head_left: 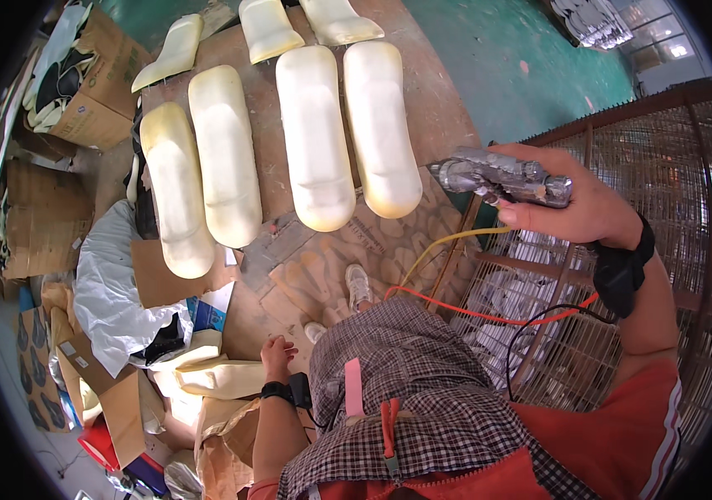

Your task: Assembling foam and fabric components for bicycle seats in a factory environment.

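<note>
Cardboard box [104, 96] w/ blk items [71, 79] inside; R fingers [528, 217] grip metal tool [499, 175], L fingers [283, 347] half-open, empty.

The tool [502, 177] looks like bare metal, shiny but rough with dark, crusted patches. The cream pads [316, 137] appear moulded, smooth and softly satin. Beneath them, the brown tabletop [266, 108] looks matt and scuffed. The carton [93, 108] is dull cardboard; the white sack [110, 275] resembles crinkled, slightly glossy plastic. The checked apron [423, 358] is matt woven cloth, and the green floor [498, 67] shines.
</note>
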Available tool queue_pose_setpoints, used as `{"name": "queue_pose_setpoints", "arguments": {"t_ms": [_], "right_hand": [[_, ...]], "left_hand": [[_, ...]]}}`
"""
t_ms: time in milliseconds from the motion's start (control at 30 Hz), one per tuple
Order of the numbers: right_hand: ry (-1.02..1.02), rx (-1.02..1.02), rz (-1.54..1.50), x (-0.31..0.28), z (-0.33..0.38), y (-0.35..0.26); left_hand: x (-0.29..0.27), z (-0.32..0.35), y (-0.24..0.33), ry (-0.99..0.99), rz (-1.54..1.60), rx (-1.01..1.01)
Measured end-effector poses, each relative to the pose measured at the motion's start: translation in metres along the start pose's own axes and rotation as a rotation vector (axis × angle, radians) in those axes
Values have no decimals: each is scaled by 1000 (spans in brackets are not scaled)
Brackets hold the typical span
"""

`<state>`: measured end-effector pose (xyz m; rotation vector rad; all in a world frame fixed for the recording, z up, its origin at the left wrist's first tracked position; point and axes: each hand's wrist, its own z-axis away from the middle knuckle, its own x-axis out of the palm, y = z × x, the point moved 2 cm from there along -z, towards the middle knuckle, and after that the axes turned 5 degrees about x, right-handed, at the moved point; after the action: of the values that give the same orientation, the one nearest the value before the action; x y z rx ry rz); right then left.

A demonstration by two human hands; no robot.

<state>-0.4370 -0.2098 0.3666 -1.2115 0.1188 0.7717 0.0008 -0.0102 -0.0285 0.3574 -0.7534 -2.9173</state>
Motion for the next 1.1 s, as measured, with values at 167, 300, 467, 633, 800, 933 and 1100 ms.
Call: {"name": "queue_pose_setpoints", "arguments": {"t_ms": [167, 300, 467, 633, 800, 933, 1100], "right_hand": [[-104, 0, 23, 7, -15, -9], [-99, -68, -48, 2, -14, -1], [12, 111, -50, -13, -2, 17], [6, 66, 38, -6, -4, 25], [40, 123, -159, -2, -11, 15], [157, 108, -201, -9, -3, 17], [198, -23, -87, 0, 9, 25]], "left_hand": [[5, -2, 0, -28, -10, -20], [6, -3, 0, -38, -4, -6], [1, -2, -1, -31, -13, -2], [6, 0, 10, 7, -19, -8], [3, -13, 10, -34, -25, 9], [5, -10, 12, -38, -27, 30], [4, -4, 19, -49, -85, 11]]}}
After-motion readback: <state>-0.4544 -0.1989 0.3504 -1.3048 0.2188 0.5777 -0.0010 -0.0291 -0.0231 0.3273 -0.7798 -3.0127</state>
